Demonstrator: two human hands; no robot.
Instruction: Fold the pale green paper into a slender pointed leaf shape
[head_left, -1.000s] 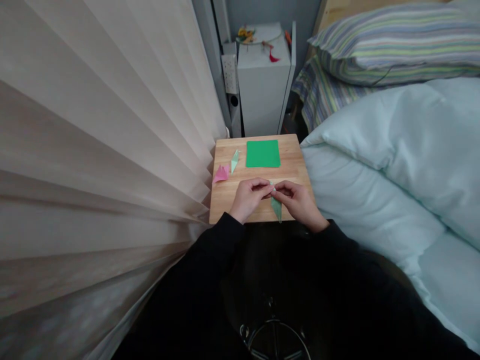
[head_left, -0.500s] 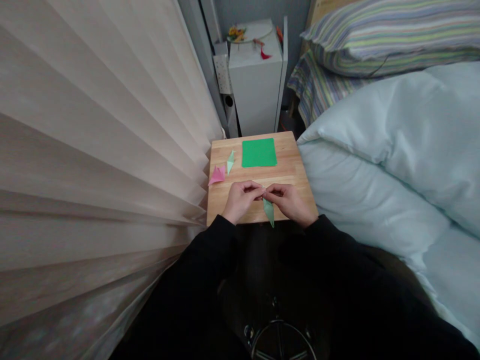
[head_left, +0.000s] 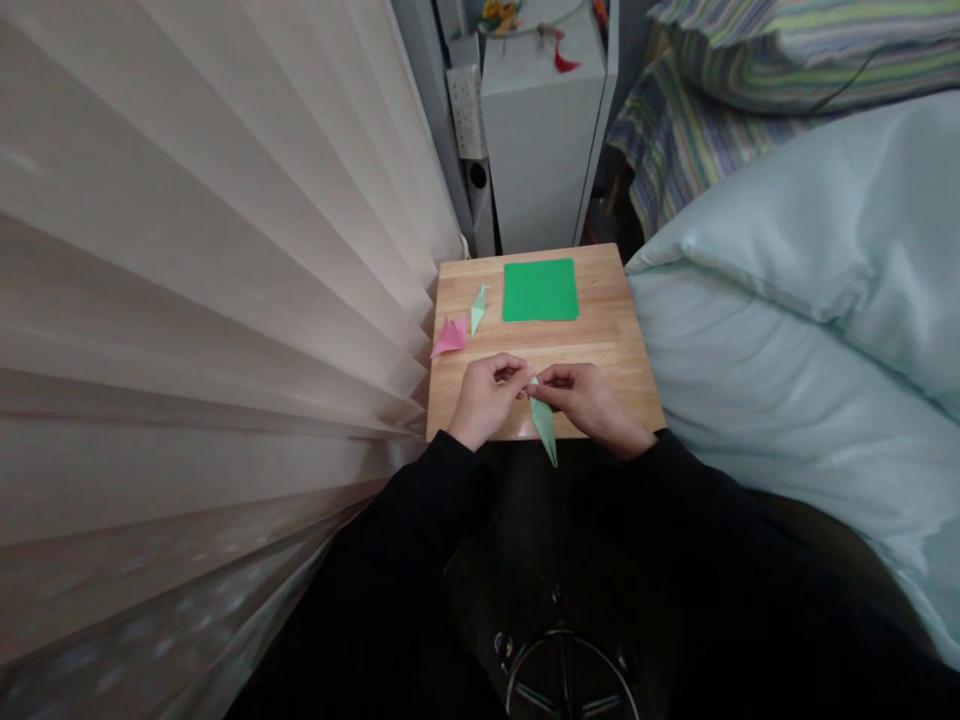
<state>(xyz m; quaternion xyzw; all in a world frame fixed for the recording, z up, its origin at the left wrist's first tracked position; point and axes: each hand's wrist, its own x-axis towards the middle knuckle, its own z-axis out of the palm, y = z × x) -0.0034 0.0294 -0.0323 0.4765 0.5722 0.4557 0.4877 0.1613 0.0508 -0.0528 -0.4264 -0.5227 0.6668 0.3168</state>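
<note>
Above the near edge of the wooden table, my left hand and my right hand meet, both closed in a pinch at the upper end of a folded light green paper. Its long pointed end hangs down past the table edge. My fingers partly hide the upper tip. A second light green folded paper, slim and pointed, lies farther back on the left. Beside it sits a pink folded paper. Behind my hands lies a stack of bright green square paper.
A pleated curtain hangs close along the table's left side. On the right, a bed with a pale blue quilt reaches the table. Behind stands a white cabinet with small items on top. A round metal chair base is below.
The view has tilted down and shifted left, so the table and papers appear farther right. My hands keep their pinch on the light green paper, whose lower end hangs slightly more exposed.
</note>
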